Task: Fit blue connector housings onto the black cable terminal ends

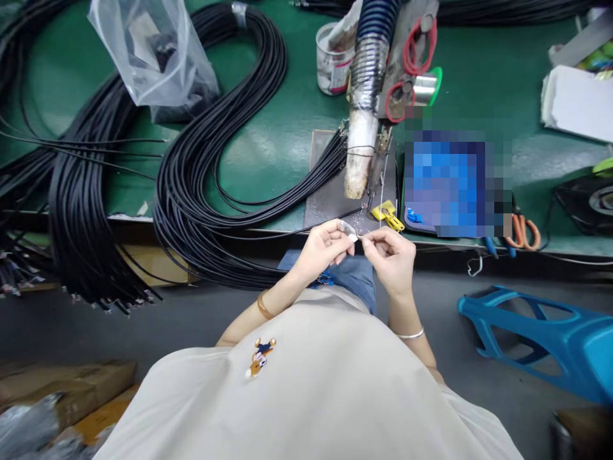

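Note:
My left hand [329, 246] is closed in a pinch at the front edge of the green table [297, 115], with a small white piece showing at its fingertips. Close on its right, my right hand [393, 254] pinches something too small to make out. The two sets of fingertips almost meet. Just beyond them lie a yellow tool [389, 214] and a dark metal plate [330, 204]. Black cables [230, 217] loop over the table to the left, and one thin cable runs above my left hand toward the plate.
A taped hose [363, 140] hangs over the plate. Behind it are a white cup [331, 61] and red-handled scissors [419, 48]. Orange-handled pliers [523, 231] lie right, above a blue stool [541, 332]. A plastic bag [160, 57] sits back left.

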A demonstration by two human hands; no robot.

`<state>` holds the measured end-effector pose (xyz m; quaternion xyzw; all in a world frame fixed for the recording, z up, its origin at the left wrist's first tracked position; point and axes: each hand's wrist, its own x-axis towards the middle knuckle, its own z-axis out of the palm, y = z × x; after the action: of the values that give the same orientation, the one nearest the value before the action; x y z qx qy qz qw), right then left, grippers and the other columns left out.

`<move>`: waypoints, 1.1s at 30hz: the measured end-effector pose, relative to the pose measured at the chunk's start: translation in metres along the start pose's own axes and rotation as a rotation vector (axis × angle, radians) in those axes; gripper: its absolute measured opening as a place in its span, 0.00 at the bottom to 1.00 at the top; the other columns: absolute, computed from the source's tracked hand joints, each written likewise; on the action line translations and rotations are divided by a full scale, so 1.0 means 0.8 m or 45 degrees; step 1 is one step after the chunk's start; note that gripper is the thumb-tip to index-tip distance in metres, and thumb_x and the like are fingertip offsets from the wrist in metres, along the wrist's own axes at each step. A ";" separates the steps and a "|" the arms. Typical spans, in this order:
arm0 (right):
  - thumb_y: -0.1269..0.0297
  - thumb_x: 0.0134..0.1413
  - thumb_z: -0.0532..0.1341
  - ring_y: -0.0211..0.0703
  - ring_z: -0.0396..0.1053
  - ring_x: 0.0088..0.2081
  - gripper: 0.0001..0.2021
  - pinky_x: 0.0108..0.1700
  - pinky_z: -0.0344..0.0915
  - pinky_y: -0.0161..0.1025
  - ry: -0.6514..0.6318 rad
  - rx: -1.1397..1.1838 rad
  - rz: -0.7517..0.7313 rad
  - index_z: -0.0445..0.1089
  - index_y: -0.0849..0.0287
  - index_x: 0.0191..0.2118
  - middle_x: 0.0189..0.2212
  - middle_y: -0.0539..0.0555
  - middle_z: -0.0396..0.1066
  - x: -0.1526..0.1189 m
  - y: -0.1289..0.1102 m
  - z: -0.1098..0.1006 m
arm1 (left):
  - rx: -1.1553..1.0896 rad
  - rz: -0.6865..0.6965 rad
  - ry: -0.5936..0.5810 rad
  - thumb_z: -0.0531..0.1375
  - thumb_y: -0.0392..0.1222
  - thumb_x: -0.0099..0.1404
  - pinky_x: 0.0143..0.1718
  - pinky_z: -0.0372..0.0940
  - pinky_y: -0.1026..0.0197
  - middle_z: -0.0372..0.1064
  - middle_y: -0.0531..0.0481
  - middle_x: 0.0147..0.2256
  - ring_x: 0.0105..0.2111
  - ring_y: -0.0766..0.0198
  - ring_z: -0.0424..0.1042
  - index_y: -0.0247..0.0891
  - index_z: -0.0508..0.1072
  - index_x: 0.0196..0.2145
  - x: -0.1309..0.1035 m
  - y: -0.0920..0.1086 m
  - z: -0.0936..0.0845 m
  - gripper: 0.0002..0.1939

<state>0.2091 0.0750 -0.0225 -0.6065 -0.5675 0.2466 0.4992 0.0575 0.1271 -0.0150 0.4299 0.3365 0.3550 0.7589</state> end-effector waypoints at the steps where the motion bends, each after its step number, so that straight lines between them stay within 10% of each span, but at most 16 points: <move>1: 0.64 0.59 0.62 0.29 0.50 0.20 0.07 0.24 0.50 0.34 0.025 0.017 0.017 0.73 0.58 0.31 0.23 0.45 0.65 -0.001 0.001 -0.001 | -0.001 0.007 0.002 0.68 0.49 0.58 0.14 0.49 0.72 0.69 0.56 0.21 0.13 0.78 0.57 0.35 0.66 0.31 0.000 0.001 0.000 0.17; 8: 0.67 0.58 0.64 0.29 0.54 0.21 0.01 0.26 0.55 0.33 0.029 -0.236 -0.282 0.74 0.56 0.36 0.25 0.46 0.70 -0.003 -0.006 -0.006 | 0.072 0.038 0.004 0.68 0.48 0.58 0.16 0.50 0.71 0.68 0.56 0.21 0.15 0.78 0.56 0.34 0.68 0.31 0.001 0.000 0.000 0.16; 16: 0.59 0.57 0.64 0.30 0.61 0.21 0.09 0.23 0.58 0.30 -0.018 0.249 0.184 0.69 0.58 0.30 0.21 0.44 0.66 0.005 -0.004 -0.008 | 0.687 0.486 0.119 0.62 0.38 0.64 0.29 0.60 0.69 0.70 0.51 0.29 0.27 0.71 0.66 0.33 0.75 0.33 -0.008 -0.004 0.008 0.05; 20: 0.59 0.57 0.64 0.30 0.59 0.18 0.07 0.21 0.56 0.31 0.271 0.289 0.040 0.70 0.56 0.32 0.20 0.43 0.64 -0.001 -0.014 -0.036 | 0.977 0.780 -0.174 0.60 0.35 0.66 0.31 0.60 0.67 0.72 0.49 0.28 0.27 0.70 0.66 0.32 0.77 0.35 -0.016 0.016 0.011 0.06; 24: 0.58 0.58 0.63 0.35 0.64 0.20 0.11 0.24 0.59 0.34 0.374 0.032 -0.048 0.68 0.53 0.45 0.21 0.44 0.68 -0.004 -0.027 -0.089 | 0.938 0.558 -0.643 0.59 0.36 0.66 0.31 0.60 0.67 0.71 0.49 0.30 0.29 0.70 0.66 0.33 0.76 0.33 -0.019 0.018 0.012 0.06; 33: 0.60 0.60 0.59 0.47 0.71 0.34 0.07 0.39 0.62 0.43 0.168 -1.225 0.147 0.69 0.56 0.33 0.32 0.55 0.75 0.060 0.049 -0.159 | 0.093 -0.076 0.051 0.68 0.50 0.57 0.16 0.43 0.68 0.63 0.57 0.22 0.15 0.78 0.52 0.33 0.70 0.33 -0.002 -0.029 -0.007 0.17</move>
<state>0.3475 0.0841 0.0041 -0.8131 -0.5498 -0.0553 0.1829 0.0583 0.1196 -0.0372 0.4398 0.3769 0.3281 0.7462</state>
